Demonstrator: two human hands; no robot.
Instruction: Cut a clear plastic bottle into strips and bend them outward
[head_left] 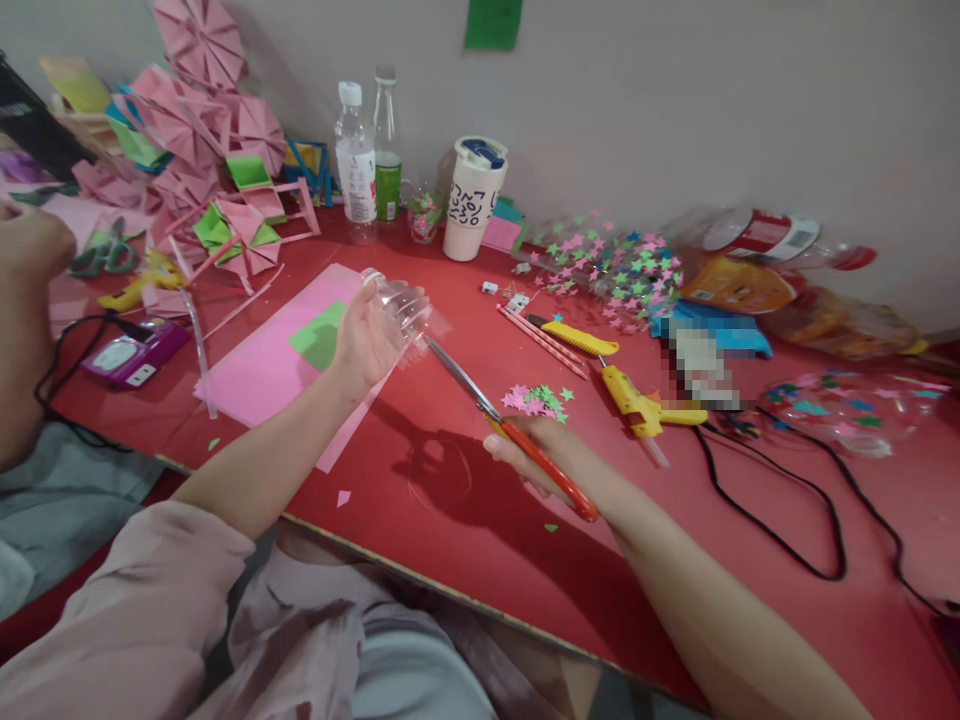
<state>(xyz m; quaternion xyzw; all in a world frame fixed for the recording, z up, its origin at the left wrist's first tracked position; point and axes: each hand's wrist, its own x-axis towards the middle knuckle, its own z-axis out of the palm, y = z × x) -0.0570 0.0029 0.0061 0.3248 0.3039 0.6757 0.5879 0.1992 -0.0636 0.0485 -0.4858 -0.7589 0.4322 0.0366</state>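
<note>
My left hand (358,345) is wrapped round a clear plastic bottle piece (406,312), its neck end toward the back and its cut edge toward the right. Scissors with red handles (546,468) are gripped in my right hand (564,447). Their metal blades point up and left, close together, with the tips at the edge of the plastic. Whether the tips touch it I cannot tell. Under my left hand lie pink paper sheets (259,355) and a green paper square (316,336). Small paper stars (536,401) lie in a pile beyond my right hand.
On the red table (525,590) are a yellow glue gun (637,402) with a black cord, a yellow cutter (579,336) and striped straws (544,342). Bottles (356,165) and a cup (474,200) stand behind. Pink paper shapes (195,130) and another person's arm (22,330) are left.
</note>
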